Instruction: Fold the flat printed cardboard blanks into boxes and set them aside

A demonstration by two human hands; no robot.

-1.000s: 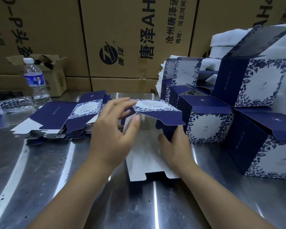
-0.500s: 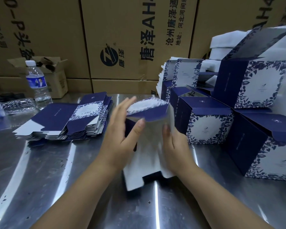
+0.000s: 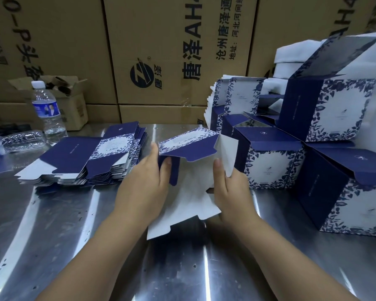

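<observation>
Both hands are on one navy-and-white floral printed cardboard blank (image 3: 191, 192), centre of the shiny steel table (image 3: 74, 246), right in front of the person. It's half erected: white inner face toward the camera, lower tabbed end resting on the table, printed top panel already bent over roughly level. Left hand (image 3: 143, 187) pinches the left navy wall, thumb in front, straight fingers behind. Right hand (image 3: 232, 192) pinches the white right-hand flap the same way. My read is that gripping opposite walls lets the person square the sleeve by pushing inward while the table takes the weight and keeps the bottom edge aligned. The step looks like opening the tube, with the end flaps not yet tucked, so this box is early on. The stack of flat navy-and-white blanks (image 3: 85, 157) sits just left of the left hand, presumably feedstock within easy reach. The folded navy-and-white boxes (image 3: 267, 166) are piled on the right, lids open, close to the right hand, so the set-aside move is short. One risk is that the right flap creases off its score if it's pulled too hard. A clear plastic water bottle (image 3: 47, 109) stands far left, well apart, and brown corrugated cartons (image 3: 161, 51) wall off the back.
</observation>
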